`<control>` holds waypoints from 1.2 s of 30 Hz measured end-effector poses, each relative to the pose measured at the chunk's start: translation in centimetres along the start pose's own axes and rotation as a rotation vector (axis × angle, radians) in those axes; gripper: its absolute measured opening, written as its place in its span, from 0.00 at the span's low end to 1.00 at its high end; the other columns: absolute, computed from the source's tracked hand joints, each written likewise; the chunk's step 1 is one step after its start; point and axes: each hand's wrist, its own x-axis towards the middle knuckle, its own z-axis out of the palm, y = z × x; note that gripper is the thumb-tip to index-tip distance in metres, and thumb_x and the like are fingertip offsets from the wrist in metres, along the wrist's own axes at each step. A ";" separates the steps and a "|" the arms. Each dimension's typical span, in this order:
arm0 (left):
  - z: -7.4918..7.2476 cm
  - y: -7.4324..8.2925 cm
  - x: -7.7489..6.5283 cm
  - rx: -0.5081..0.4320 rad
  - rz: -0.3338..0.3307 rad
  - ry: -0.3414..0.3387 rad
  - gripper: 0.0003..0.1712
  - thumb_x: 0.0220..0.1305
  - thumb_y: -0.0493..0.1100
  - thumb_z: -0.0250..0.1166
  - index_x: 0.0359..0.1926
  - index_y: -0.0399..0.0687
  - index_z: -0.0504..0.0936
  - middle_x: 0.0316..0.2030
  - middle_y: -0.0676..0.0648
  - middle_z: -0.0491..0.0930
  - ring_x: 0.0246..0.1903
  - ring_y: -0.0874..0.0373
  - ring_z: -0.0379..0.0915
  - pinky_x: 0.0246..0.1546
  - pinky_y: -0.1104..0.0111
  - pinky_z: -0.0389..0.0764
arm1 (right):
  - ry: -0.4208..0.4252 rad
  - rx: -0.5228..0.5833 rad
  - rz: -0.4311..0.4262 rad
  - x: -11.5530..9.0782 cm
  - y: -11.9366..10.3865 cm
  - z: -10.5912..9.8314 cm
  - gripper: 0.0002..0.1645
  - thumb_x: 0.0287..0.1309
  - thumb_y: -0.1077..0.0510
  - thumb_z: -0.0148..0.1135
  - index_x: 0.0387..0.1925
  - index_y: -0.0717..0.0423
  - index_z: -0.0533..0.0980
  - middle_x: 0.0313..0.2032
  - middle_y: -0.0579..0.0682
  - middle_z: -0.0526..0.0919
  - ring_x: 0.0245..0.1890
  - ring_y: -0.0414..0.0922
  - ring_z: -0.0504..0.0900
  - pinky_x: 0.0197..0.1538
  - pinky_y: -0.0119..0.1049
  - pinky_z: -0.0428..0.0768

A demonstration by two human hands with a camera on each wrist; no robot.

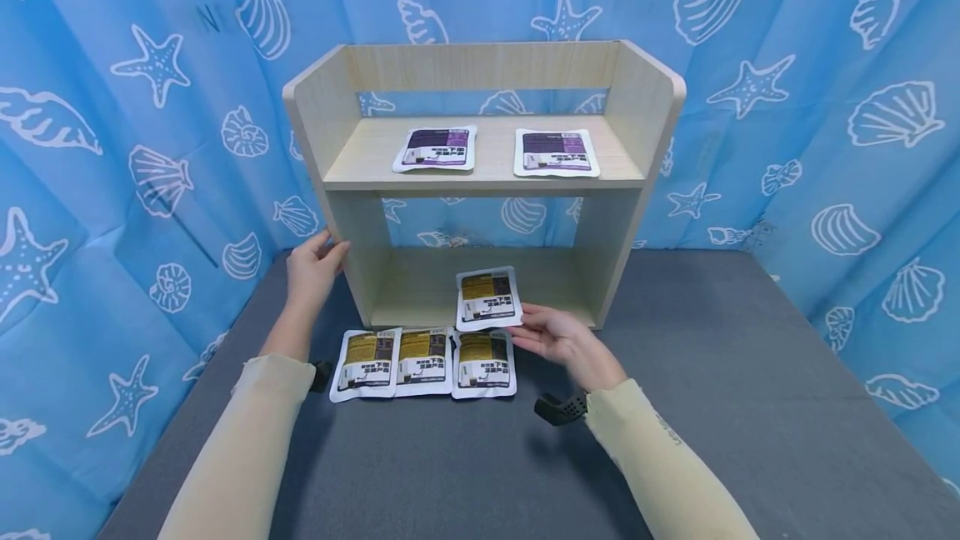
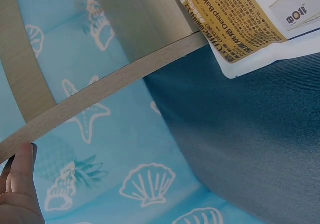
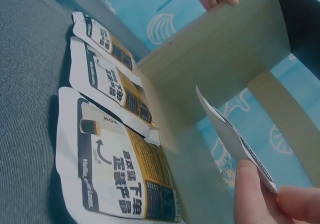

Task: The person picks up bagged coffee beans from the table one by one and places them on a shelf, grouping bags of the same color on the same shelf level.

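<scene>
In the head view my right hand pinches one white packet with a yellow and dark label by its lower right edge, at the front of the lower shelf. The right wrist view shows this packet nearly edge-on between thumb and fingers. Three similar packets lie side by side on the grey table in front of the shelf unit. My left hand holds the front edge of the unit's left side panel; in the left wrist view only part of that hand shows.
A two-tier wooden shelf unit stands at the back of the grey table. Two packets with purple labels, one left and one right, lie on its upper shelf. A blue shell-patterned curtain hangs behind and beside it.
</scene>
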 end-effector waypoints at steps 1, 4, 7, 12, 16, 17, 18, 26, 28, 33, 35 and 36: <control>0.0 0.0 0.0 -0.001 -0.001 -0.001 0.25 0.72 0.42 0.57 0.68 0.46 0.70 0.63 0.40 0.72 0.59 0.46 0.72 0.56 0.56 0.75 | 0.000 -0.001 0.001 0.1 0.1 0.1 0.29 0.73 0.67 0.42 0.73 0.61 0.55 0.66 0.64 0.66 0.39 0.44 0.85 0.47 0.38 0.83; 0.0 0.0 -0.1 0.000 0.003 -0.002 0.25 0.72 0.42 0.57 0.68 0.46 0.70 0.63 0.40 0.72 0.59 0.46 0.72 0.57 0.56 0.75 | 0.000 0.003 0.001 0.2 0.2 0.5 0.29 0.73 0.67 0.42 0.73 0.62 0.55 0.67 0.65 0.65 0.44 0.45 0.84 0.47 0.37 0.83; 0.0 -0.1 0.0 0.000 0.011 -0.003 0.25 0.72 0.43 0.58 0.67 0.45 0.71 0.62 0.40 0.73 0.58 0.46 0.72 0.57 0.56 0.75 | -0.001 0.022 0.004 0.4 0.4 0.9 0.29 0.74 0.66 0.43 0.73 0.61 0.55 0.67 0.65 0.65 0.52 0.48 0.80 0.49 0.37 0.82; 0.0 -0.1 0.0 -0.001 0.008 -0.004 0.25 0.72 0.43 0.58 0.67 0.45 0.71 0.62 0.39 0.73 0.58 0.46 0.72 0.57 0.56 0.75 | 0.020 0.027 0.013 1.2 0.8 1.7 0.29 0.73 0.67 0.43 0.73 0.61 0.55 0.67 0.64 0.65 0.57 0.49 0.76 0.46 0.36 0.83; 0.0 0.0 0.0 -0.003 -0.001 -0.005 0.24 0.72 0.43 0.57 0.67 0.45 0.71 0.62 0.40 0.73 0.58 0.46 0.72 0.57 0.56 0.75 | 0.055 0.017 0.013 2.0 1.0 2.4 0.30 0.72 0.70 0.40 0.73 0.61 0.56 0.66 0.65 0.65 0.56 0.49 0.77 0.39 0.35 0.85; 0.0 0.0 0.0 -0.004 -0.003 -0.004 0.24 0.72 0.42 0.57 0.67 0.45 0.71 0.62 0.40 0.73 0.58 0.46 0.72 0.57 0.57 0.75 | 0.065 0.022 0.014 2.2 1.1 2.6 0.30 0.72 0.70 0.41 0.73 0.61 0.56 0.66 0.65 0.66 0.56 0.49 0.77 0.38 0.35 0.85; 0.0 0.0 0.0 -0.004 -0.003 -0.003 0.24 0.72 0.42 0.57 0.67 0.44 0.71 0.62 0.40 0.73 0.58 0.46 0.72 0.57 0.57 0.75 | 0.072 0.021 0.018 2.3 1.1 2.8 0.29 0.72 0.69 0.41 0.73 0.60 0.56 0.66 0.64 0.66 0.56 0.50 0.77 0.37 0.35 0.85; 0.1 0.0 0.1 -0.006 0.002 -0.001 0.24 0.72 0.42 0.57 0.66 0.44 0.72 0.62 0.39 0.73 0.58 0.46 0.72 0.57 0.56 0.75 | 0.100 0.066 0.033 3.4 1.5 4.4 0.30 0.72 0.68 0.45 0.72 0.60 0.57 0.66 0.65 0.66 0.61 0.53 0.73 0.51 0.39 0.81; 0.0 0.0 0.1 -0.004 0.002 0.000 0.24 0.72 0.42 0.57 0.66 0.44 0.72 0.62 0.39 0.73 0.58 0.46 0.72 0.56 0.56 0.75 | 0.107 0.078 0.043 3.6 1.6 4.7 0.30 0.72 0.69 0.44 0.73 0.59 0.57 0.67 0.64 0.64 0.62 0.53 0.72 0.58 0.40 0.76; 0.0 -0.1 0.0 0.002 0.008 -0.001 0.24 0.72 0.42 0.57 0.66 0.44 0.72 0.61 0.39 0.73 0.58 0.46 0.72 0.57 0.56 0.75 | 0.114 0.115 0.041 4.5 1.7 5.3 0.31 0.71 0.71 0.42 0.73 0.60 0.55 0.69 0.65 0.59 0.64 0.54 0.69 0.64 0.42 0.69; 0.0 -0.1 0.0 0.001 0.010 -0.001 0.24 0.72 0.42 0.57 0.66 0.44 0.72 0.61 0.39 0.74 0.58 0.46 0.72 0.57 0.56 0.75 | 0.119 0.130 0.036 4.9 1.7 5.6 0.31 0.71 0.71 0.43 0.73 0.61 0.55 0.69 0.65 0.59 0.64 0.55 0.68 0.64 0.42 0.69; 0.0 -0.1 0.1 0.000 0.012 -0.001 0.24 0.72 0.42 0.57 0.66 0.44 0.72 0.61 0.39 0.74 0.58 0.46 0.72 0.57 0.56 0.75 | 0.125 0.129 0.035 5.1 1.8 5.7 0.31 0.71 0.71 0.43 0.73 0.61 0.55 0.69 0.65 0.59 0.64 0.55 0.68 0.64 0.42 0.70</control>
